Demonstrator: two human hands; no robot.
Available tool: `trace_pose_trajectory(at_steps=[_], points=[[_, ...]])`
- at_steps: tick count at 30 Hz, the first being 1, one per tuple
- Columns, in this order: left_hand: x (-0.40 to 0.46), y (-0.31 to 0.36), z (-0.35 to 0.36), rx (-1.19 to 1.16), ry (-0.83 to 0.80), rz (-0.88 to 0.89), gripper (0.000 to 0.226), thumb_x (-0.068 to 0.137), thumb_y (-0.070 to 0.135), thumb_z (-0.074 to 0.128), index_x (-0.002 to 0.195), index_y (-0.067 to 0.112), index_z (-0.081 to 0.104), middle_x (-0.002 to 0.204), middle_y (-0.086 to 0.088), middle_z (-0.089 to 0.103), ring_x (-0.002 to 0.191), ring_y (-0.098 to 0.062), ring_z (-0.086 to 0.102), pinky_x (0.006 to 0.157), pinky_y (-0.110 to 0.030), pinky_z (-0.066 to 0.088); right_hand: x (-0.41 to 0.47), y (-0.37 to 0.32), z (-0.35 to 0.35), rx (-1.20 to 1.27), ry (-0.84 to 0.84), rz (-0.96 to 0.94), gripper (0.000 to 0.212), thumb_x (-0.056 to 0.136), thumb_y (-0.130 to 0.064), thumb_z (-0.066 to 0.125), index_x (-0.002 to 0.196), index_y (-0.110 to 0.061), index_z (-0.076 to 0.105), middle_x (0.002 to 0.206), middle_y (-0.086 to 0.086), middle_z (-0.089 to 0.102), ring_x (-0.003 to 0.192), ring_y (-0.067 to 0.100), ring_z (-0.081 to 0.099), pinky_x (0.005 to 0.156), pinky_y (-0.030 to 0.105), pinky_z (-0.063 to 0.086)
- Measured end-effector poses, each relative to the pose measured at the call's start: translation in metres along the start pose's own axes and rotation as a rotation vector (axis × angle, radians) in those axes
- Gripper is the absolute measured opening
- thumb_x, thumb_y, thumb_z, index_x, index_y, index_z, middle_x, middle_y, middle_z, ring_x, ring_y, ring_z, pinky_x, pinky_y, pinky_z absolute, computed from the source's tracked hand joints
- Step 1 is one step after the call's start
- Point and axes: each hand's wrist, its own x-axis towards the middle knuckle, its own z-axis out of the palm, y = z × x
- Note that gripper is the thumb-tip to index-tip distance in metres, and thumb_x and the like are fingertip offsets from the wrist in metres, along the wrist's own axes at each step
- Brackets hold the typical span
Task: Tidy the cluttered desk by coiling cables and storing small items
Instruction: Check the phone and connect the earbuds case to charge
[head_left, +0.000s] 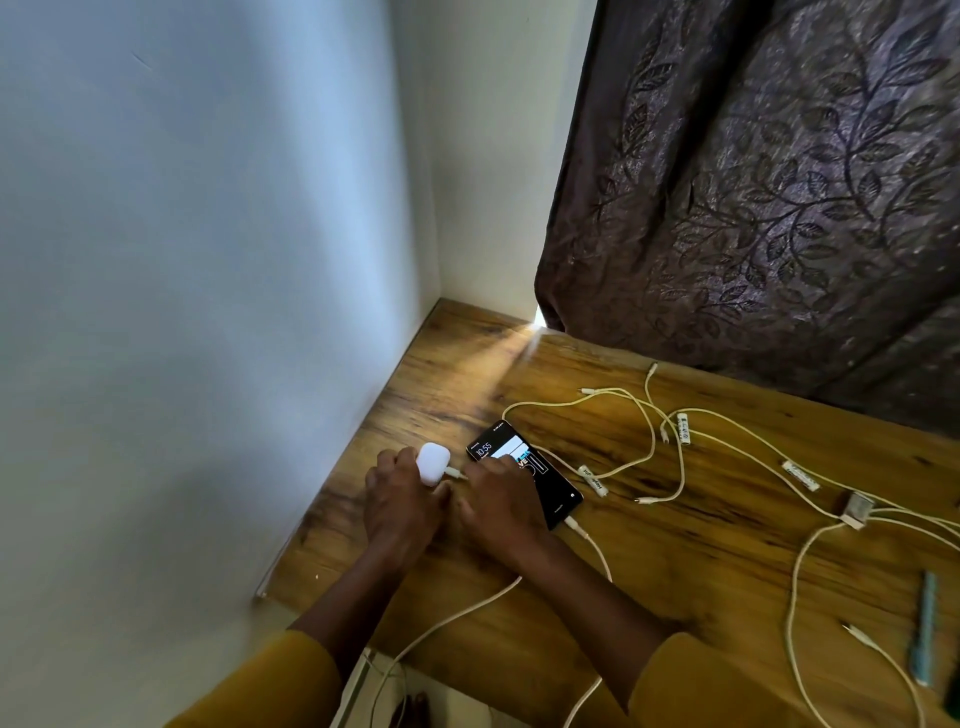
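A wooden desk (701, 561) fills the lower right of the view and butts into a corner of white wall (208, 260). A dark curtain (769, 182) with a leaf pattern hangs over the desk's far edge.

Several white cables (649, 441) lie loose and overlapping across the desk centre and right side; some carry small printed tags. A small grey adapter block (856, 510) sits among the cables at the right. One cable runs off the near desk edge between the two forearms.

A black smartphone (524, 470) lies flat on the desk with its screen lit, showing 10:55. A cable is plugged into its near end.

A teal pen (923, 629) lies near the right edge.

The left hand (400, 501) grips a white earbud case (432, 463) near the wall, fingers curled around its lower part. The case is just beside the phone's far-left corner.

The right hand (501, 501) lies over the phone's left portion. Its fingertips pinch the white cable plug (456, 473) at the case's right side. Whether the plug is fully seated in the case cannot be told.
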Motion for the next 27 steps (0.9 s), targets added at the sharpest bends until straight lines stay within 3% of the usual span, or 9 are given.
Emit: trace_pose_trajectory(at_steps=[3, 7, 10, 15, 19, 23, 27], points=[[0.005, -0.006, 0.000, -0.019, -0.005, 0.027, 0.048, 0.083, 0.040, 0.078, 0.125, 0.021, 0.065, 0.114, -0.005, 0.061, 0.103, -0.026, 0.059, 0.081, -0.036, 0.048, -0.002, -0.004, 0.002, -0.005, -0.013, -0.001, 0.036, 0.093, -0.040, 0.059, 0.121, -0.020, 0.064, 0.116, 0.007, 0.068, 0.111, 0.031, 0.059, 0.093, 0.043, 0.049], [0.008, -0.017, -0.006, -0.068, -0.043, 0.081, 0.038, 0.079, 0.033, 0.080, 0.115, 0.025, 0.070, 0.105, 0.000, 0.062, 0.095, -0.021, 0.061, 0.073, -0.029, 0.040, -0.007, -0.008, -0.002, 0.142, -0.038, 0.012, 0.028, 0.096, -0.040, 0.058, 0.114, -0.018, 0.064, 0.109, 0.009, 0.071, 0.103, 0.031, 0.065, 0.083, 0.039, 0.051], [0.005, -0.024, -0.012, -0.182, -0.078, 0.147, 0.045, 0.079, 0.024, 0.081, 0.123, 0.024, 0.070, 0.109, 0.001, 0.062, 0.094, -0.017, 0.062, 0.076, -0.030, 0.047, -0.008, -0.011, -0.010, 0.254, -0.046, 0.062, 0.033, 0.097, -0.038, 0.060, 0.125, -0.020, 0.063, 0.110, 0.005, 0.073, 0.104, 0.026, 0.067, 0.080, 0.033, 0.049], [-0.002, -0.022, -0.024, -0.320, -0.059, 0.242, 0.050, 0.076, 0.015, 0.084, 0.123, 0.024, 0.072, 0.112, 0.007, 0.065, 0.091, -0.009, 0.064, 0.081, -0.034, 0.059, -0.009, -0.013, -0.024, 0.434, 0.008, 0.134, 0.050, 0.096, -0.032, 0.065, 0.145, -0.022, 0.055, 0.133, 0.003, 0.069, 0.122, 0.022, 0.064, 0.101, 0.042, 0.054], [-0.006, -0.013, -0.041, -0.428, -0.075, 0.356, 0.056, 0.077, 0.006, 0.086, 0.128, 0.023, 0.071, 0.119, 0.005, 0.067, 0.096, -0.005, 0.066, 0.081, -0.028, 0.062, -0.009, -0.010, -0.035, 0.607, 0.045, 0.119, 0.055, 0.097, -0.022, 0.067, 0.149, -0.026, 0.051, 0.132, 0.002, 0.068, 0.115, 0.016, 0.068, 0.095, 0.034, 0.058], [-0.009, 0.004, -0.059, -0.509, -0.025, 0.468, 0.059, 0.075, 0.003, 0.089, 0.128, 0.020, 0.070, 0.122, 0.005, 0.068, 0.106, -0.002, 0.066, 0.083, -0.020, 0.060, -0.012, -0.010, -0.050, 0.729, 0.105, 0.056, 0.052, 0.096, -0.015, 0.068, 0.144, -0.030, 0.056, 0.135, 0.000, 0.064, 0.113, 0.014, 0.067, 0.083, 0.017, 0.057], [-0.011, 0.025, -0.081, -0.550, 0.023, 0.560, 0.060, 0.076, 0.002, 0.089, 0.130, 0.016, 0.069, 0.125, 0.003, 0.067, 0.112, -0.004, 0.065, 0.086, -0.014, 0.055, -0.018, -0.011, -0.075, 0.894, 0.185, 0.026, 0.052, 0.091, -0.008, 0.073, 0.132, -0.037, 0.060, 0.125, -0.002, 0.067, 0.104, 0.010, 0.070, 0.081, 0.034, 0.064]])
